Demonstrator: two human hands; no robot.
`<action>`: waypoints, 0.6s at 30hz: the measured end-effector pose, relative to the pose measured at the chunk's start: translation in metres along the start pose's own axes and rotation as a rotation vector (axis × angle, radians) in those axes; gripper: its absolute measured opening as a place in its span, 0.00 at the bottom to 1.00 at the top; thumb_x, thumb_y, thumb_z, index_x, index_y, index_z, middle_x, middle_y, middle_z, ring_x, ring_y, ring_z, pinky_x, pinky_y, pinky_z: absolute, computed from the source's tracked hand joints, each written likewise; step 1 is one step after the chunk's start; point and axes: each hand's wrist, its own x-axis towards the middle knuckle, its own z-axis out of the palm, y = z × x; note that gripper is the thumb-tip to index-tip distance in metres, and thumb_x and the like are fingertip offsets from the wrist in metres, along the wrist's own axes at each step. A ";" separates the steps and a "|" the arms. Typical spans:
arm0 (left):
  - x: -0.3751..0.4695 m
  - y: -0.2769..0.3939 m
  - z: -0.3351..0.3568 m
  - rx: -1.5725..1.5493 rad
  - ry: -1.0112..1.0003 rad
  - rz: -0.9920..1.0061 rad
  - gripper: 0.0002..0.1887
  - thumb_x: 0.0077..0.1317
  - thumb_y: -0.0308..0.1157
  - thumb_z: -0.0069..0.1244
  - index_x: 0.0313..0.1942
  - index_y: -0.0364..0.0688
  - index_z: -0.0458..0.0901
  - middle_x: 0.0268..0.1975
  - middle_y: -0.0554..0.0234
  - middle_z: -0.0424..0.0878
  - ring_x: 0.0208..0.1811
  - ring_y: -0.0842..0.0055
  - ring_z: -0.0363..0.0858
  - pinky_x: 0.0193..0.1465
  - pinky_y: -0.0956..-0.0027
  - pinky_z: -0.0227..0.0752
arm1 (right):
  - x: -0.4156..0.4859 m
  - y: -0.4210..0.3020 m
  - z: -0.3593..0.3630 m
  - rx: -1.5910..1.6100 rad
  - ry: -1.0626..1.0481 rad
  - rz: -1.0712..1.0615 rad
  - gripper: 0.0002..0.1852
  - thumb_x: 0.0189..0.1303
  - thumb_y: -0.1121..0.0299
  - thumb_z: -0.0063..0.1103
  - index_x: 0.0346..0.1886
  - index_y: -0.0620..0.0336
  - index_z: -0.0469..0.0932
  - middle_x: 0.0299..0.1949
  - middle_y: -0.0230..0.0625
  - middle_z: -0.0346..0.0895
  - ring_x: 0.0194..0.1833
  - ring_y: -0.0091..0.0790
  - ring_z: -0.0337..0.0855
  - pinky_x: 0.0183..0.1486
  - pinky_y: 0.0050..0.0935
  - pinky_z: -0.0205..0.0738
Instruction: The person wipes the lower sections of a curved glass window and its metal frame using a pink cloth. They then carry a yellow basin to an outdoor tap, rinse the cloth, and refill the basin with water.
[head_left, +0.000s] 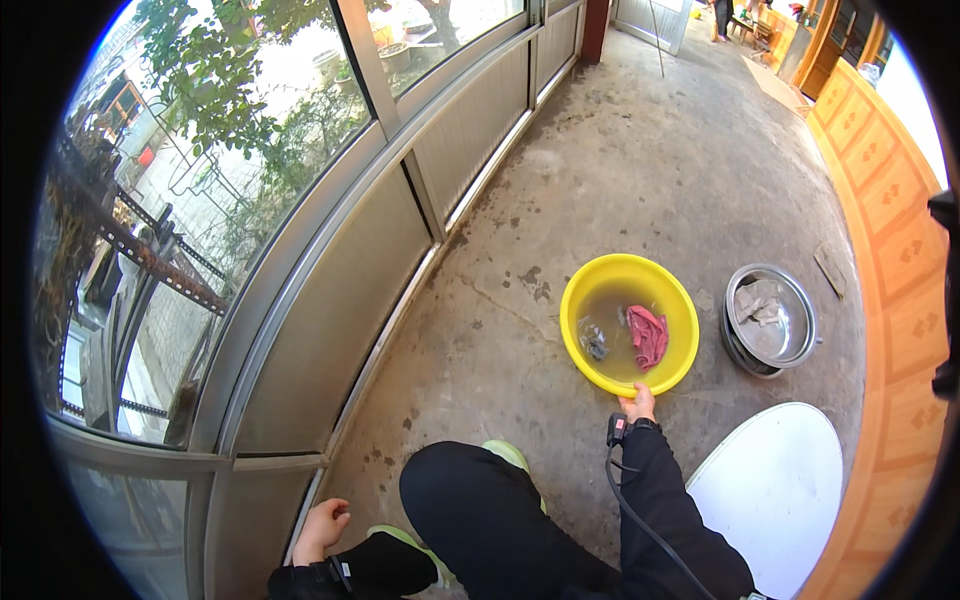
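A yellow plastic basin (679, 300) of murky water rests on the concrete floor before me. Its near rim is gripped by my right hand (638, 405), thumb over the edge. In the water lie a wet pink cloth (647, 337) and, to its left, a greyish wad (595, 342) that could be a scrubber; I cannot tell exactly. My left hand (323, 529) hangs by my left leg near the wall base, fingers loosely curled and holding nothing.
Right of the basin stands a stainless steel pot (787, 334) with a greyish cloth (757, 301) inside. A white oval board (780, 487) is beside my right arm. Metal-framed window panels (337, 300) run along the left, wooden panelling (892, 247) along the right. Far off, a person's legs (722, 19) show.
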 end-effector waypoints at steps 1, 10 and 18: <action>0.001 0.000 0.000 0.001 -0.005 0.001 0.15 0.57 0.29 0.55 0.45 0.38 0.79 0.37 0.54 0.84 0.39 0.70 0.82 0.44 0.69 0.75 | 0.002 -0.003 0.002 0.013 -0.005 -0.023 0.17 0.56 0.74 0.51 0.50 0.61 0.68 0.46 0.43 0.74 0.47 0.48 0.77 0.49 0.51 0.75; 0.008 0.012 0.002 0.049 -0.026 -0.026 0.15 0.57 0.31 0.55 0.45 0.39 0.80 0.39 0.53 0.83 0.42 0.65 0.82 0.46 0.67 0.74 | 0.021 0.004 0.014 0.264 -0.041 -0.111 0.18 0.64 0.62 0.52 0.54 0.58 0.68 0.51 0.39 0.74 0.51 0.42 0.76 0.52 0.46 0.72; 0.015 0.024 0.001 0.061 0.039 0.145 0.15 0.56 0.30 0.55 0.44 0.37 0.80 0.38 0.52 0.83 0.40 0.66 0.82 0.45 0.67 0.75 | -0.030 0.007 0.041 0.033 0.048 0.069 0.25 0.58 0.57 0.56 0.58 0.53 0.64 0.57 0.38 0.66 0.60 0.42 0.62 0.58 0.43 0.56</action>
